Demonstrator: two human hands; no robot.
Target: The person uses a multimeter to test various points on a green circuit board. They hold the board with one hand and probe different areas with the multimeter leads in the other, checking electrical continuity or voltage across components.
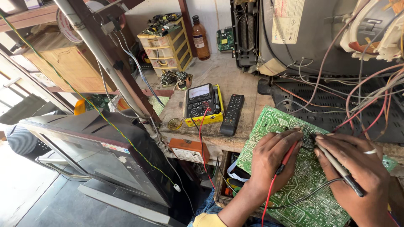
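A green circuit board (277, 122) lies tilted at the bench edge, solder side up. My left hand (269, 162) pinches a red test probe (288, 154) whose tip touches the board. My right hand (357, 168), with a ring on one finger, grips a black test probe (338, 170) pressed to the board close by. Red and black leads run from the probes toward a yellow-cased analogue multimeter (203, 105) on the bench.
A black remote (232, 114) lies beside the meter. An opened television chassis (320, 38) with loose wires stands behind the board. A small drawer unit (166, 46), a brown bottle (200, 38) and another television set (97, 155) on the left crowd the space.
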